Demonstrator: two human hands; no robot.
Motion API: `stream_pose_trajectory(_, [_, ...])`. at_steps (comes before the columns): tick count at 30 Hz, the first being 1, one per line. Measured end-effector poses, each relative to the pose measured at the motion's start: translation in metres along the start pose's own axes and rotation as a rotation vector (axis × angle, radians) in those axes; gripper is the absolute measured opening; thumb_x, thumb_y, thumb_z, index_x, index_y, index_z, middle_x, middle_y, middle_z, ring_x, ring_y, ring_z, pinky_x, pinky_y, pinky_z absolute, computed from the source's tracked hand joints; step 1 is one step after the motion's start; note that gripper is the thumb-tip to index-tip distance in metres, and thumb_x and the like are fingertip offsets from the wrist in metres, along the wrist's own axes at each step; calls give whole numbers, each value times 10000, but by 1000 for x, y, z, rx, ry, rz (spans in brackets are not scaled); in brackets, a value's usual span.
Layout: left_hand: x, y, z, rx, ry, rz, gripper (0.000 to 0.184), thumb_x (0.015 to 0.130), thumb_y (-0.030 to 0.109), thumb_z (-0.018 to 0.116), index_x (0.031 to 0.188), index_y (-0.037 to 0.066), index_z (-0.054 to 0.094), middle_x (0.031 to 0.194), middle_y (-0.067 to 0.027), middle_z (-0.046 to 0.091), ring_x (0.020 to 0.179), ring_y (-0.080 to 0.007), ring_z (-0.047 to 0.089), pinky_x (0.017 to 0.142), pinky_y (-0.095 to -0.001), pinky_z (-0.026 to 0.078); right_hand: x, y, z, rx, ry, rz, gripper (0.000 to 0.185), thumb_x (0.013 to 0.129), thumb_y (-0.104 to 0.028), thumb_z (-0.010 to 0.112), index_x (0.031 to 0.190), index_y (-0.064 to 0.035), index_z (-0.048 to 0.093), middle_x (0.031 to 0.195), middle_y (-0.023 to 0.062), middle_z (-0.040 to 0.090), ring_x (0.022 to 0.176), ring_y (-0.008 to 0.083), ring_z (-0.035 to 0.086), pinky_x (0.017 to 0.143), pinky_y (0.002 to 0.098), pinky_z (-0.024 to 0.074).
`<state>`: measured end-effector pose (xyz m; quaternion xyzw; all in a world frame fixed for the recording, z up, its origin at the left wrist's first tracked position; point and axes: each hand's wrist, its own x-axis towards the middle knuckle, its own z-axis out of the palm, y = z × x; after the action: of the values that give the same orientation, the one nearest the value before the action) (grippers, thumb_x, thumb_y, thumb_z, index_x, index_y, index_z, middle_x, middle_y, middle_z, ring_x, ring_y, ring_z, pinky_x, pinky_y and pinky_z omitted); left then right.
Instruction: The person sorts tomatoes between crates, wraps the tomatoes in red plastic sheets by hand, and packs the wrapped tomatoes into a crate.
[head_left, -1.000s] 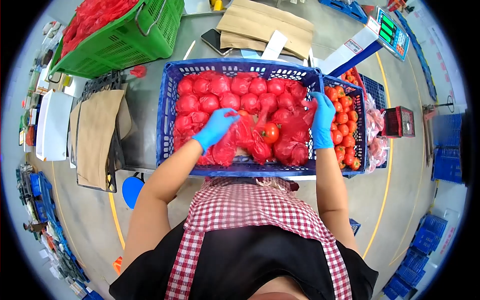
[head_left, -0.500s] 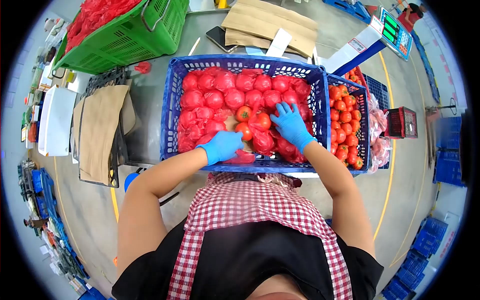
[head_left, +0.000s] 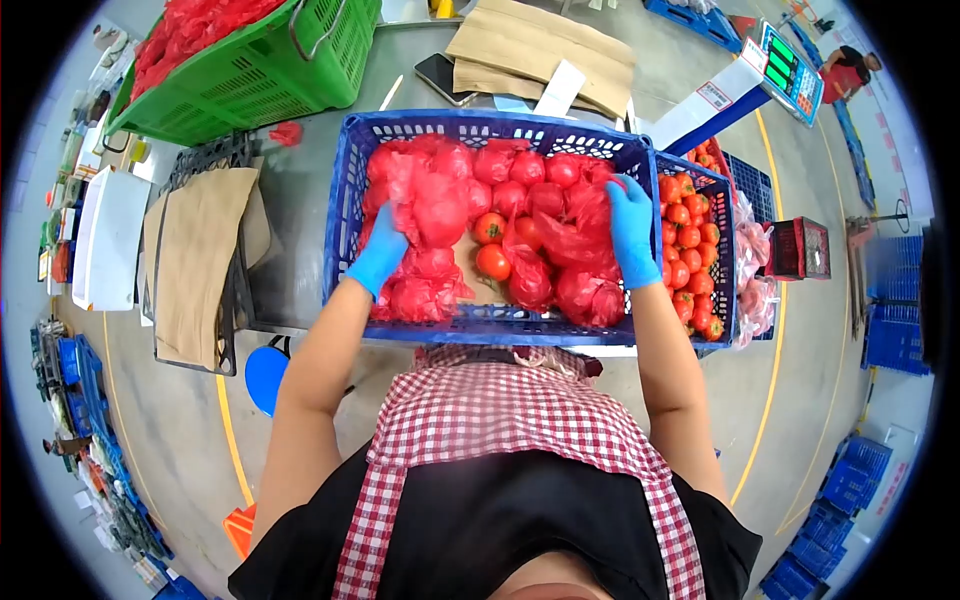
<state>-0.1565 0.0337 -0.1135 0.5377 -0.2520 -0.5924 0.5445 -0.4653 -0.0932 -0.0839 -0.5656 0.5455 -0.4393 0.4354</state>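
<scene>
A blue crate (head_left: 480,333) in front of me holds several tomatoes wrapped in thin red plastic bags. At the left side, my left hand (head_left: 380,252), in a blue glove, is closed on a red plastic bag (head_left: 437,212), raised and slightly blurred; whether a tomato is inside is unclear. By the right wall, my right hand (head_left: 632,232), also gloved, has its fingertips closed on the edge of a stretched red plastic sheet (head_left: 585,235). Between the hands, a bare tomato (head_left: 490,228) and another tomato (head_left: 492,262) lie beside brown cardboard (head_left: 468,262) at the crate bottom.
A second blue crate (head_left: 735,240) with several loose tomatoes (head_left: 690,232) adjoins on the right. Behind it stands a scale (head_left: 790,72). A green basket (head_left: 240,85) of red bags, cardboard sheets (head_left: 545,45) and a phone (head_left: 440,78) lie beyond. Another person (head_left: 848,72) stands far right.
My left hand has moved left and up, lifting red plastic over the wrapped tomatoes. My right hand has shifted right to the crate wall, with red plastic now stretched toward it.
</scene>
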Motion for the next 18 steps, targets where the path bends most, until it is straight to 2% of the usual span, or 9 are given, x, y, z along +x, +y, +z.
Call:
stream_pose_trajectory(1, [8,4,-8,190,-62,44,373,913,107,481,1266,-11,463,1203,-98,565,1058,-157,544,863,-292,467,-14,-18,6,-236,-98,-107,176,820,-122,603,949,-7,637,738,113,629,702,105,563,650,274,473])
stream_pose_trajectory(2, [13,7,-12,379,-127,93,396,886,82,548,1261,-20,468,1197,-102,576,1050,-161,547,870,-290,459,-24,-5,15,-270,-323,-59,230,810,-237,617,880,-20,650,743,136,646,677,180,615,640,322,490])
stream_pose_trajectory(4, [21,-7,-7,610,-224,176,361,862,110,585,1186,-36,526,1095,-153,627,971,-207,602,819,-321,477,-56,-27,32,-911,-660,-145,549,735,-564,605,825,-26,669,858,206,654,774,368,638,682,444,502])
stream_pose_trajectory(6, [4,20,33,1270,-231,277,345,876,86,541,1198,-35,519,1067,-88,623,948,-123,570,818,-274,474,-79,-9,46,-1167,-890,-40,553,694,-556,651,821,-18,668,835,175,657,787,333,647,711,417,522])
stream_pose_trajectory(10, [23,16,27,833,-48,238,360,874,145,569,1184,-33,534,1131,-122,617,1043,-186,585,890,-314,455,-92,34,50,-974,-694,-301,283,783,-294,604,949,-72,656,906,149,638,873,324,629,729,428,509])
stream_pose_trajectory(11, [23,19,23,688,-106,181,430,865,140,594,1225,-70,487,1157,-201,588,1067,-258,571,904,-321,447,-88,35,47,-918,-685,-360,243,799,-235,585,976,-82,651,920,151,632,887,325,624,732,431,505])
stream_pose_trajectory(14, [16,43,29,122,-93,-121,381,855,59,580,1213,-50,504,1147,-131,598,1047,-181,558,888,-291,450,-71,53,41,-798,-579,-442,216,812,-141,526,988,-99,644,914,171,633,874,346,617,725,446,494])
stream_pose_trajectory(16, [6,81,39,-13,54,-86,346,838,15,581,1179,-31,542,1095,-75,620,973,-157,586,844,-291,478,-51,55,37,-467,-391,-108,248,831,-163,584,1037,-32,632,956,210,643,878,355,621,758,430,488])
stream_pose_trajectory(18, [11,91,18,372,-124,320,291,830,37,593,1115,-22,592,1032,-93,652,878,-163,621,780,-297,497,-30,32,10,-263,-285,25,283,841,-162,635,1054,22,607,929,187,653,830,293,628,741,364,486])
